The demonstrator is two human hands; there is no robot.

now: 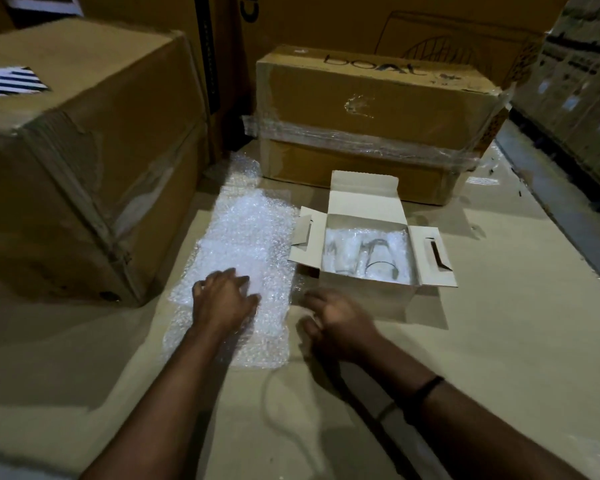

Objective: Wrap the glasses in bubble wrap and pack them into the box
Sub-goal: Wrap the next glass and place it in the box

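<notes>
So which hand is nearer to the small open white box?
The right hand. It hovers just in front of the small open white box, near its front left corner. The left hand lies farther left, on the bubble wrap sheet.

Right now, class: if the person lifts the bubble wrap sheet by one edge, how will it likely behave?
The bubble wrap will probably flop and sag, since it lies thin and rumpled on the cardboard. It likely weighs very little for its size. The left hand pressing on it suggests it shifts easily.

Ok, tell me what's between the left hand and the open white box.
Head view: only bubble wrap under the left hand, running up to the white box.
</notes>
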